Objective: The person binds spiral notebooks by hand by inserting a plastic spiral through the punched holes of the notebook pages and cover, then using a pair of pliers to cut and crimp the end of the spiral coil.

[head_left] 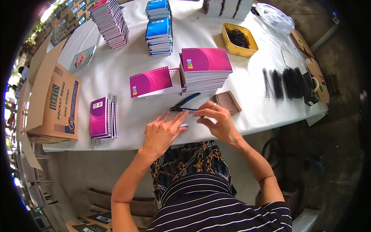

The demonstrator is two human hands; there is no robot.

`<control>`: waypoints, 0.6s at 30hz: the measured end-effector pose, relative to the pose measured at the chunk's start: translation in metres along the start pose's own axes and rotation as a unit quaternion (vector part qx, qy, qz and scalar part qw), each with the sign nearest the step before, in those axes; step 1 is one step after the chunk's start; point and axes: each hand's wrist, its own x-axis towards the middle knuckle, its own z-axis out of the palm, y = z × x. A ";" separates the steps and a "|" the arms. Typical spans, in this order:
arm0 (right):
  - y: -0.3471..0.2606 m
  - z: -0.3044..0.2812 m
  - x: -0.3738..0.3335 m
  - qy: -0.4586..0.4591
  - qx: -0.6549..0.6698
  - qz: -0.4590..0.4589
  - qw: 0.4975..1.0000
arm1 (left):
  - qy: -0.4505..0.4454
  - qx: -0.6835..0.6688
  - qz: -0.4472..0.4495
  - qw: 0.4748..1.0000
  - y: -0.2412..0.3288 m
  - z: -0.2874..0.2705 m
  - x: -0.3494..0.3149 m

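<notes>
- We have our left hand [162,131] laid low over the white-paged pad [183,125] near the front edge of the table [259,118], fingers spread and reaching forward; we cannot tell whether they grip it or only press it down
- With our right hand [217,120] we have thumb and forefinger drawn together at the silvery wire coil [194,117], which lies just to the right of our left fingertips; a ring shows on one finger
- The pad itself is mostly hidden beneath our left hand, so we make out only pale edges
- Just beyond our hands lie the blue-handled pliers [191,98], set at a slant, with a flat brown block [228,103] to their right
- Behind these we have a tall stack of magenta notebooks [206,60], and against its left side a lower pile of magenta covers [151,82] with punched holes along the top
- To our left stand the wire-bound magenta notebooks [97,117], near an open cardboard carton [60,100]
- Farther back we see blue notebooks [157,27] and pink-topped notebooks [112,25] in stacks
- At the right, a yellow tub [251,48] holds black coils, and more black spiral coils [295,83] lie nearer us, beside a roll of tape [315,84]
</notes>
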 end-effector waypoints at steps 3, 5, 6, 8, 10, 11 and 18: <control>0.004 0.012 -0.001 -0.037 0.046 0.034 0.998 | -0.003 0.001 0.002 1.000 -0.001 0.001 -0.001; 0.004 0.011 -0.001 -0.047 0.070 0.043 0.995 | -0.005 0.000 0.005 1.000 -0.002 0.001 -0.001; 0.005 0.011 0.000 -0.051 0.072 0.050 0.995 | -0.006 0.003 0.009 1.000 -0.002 0.001 0.000; 0.006 0.010 0.003 -0.059 0.076 0.065 0.993 | -0.006 0.009 0.009 1.000 -0.002 0.001 0.000; 0.007 0.009 0.006 -0.073 0.071 0.051 0.993 | -0.001 0.016 0.005 1.000 -0.002 0.000 0.000; 0.007 0.009 0.007 -0.080 0.069 0.044 0.993 | -0.001 0.015 0.005 1.000 -0.002 0.000 0.000; 0.008 0.008 0.009 -0.076 0.067 0.000 0.995 | -0.008 -0.004 -0.002 1.000 -0.004 0.001 0.001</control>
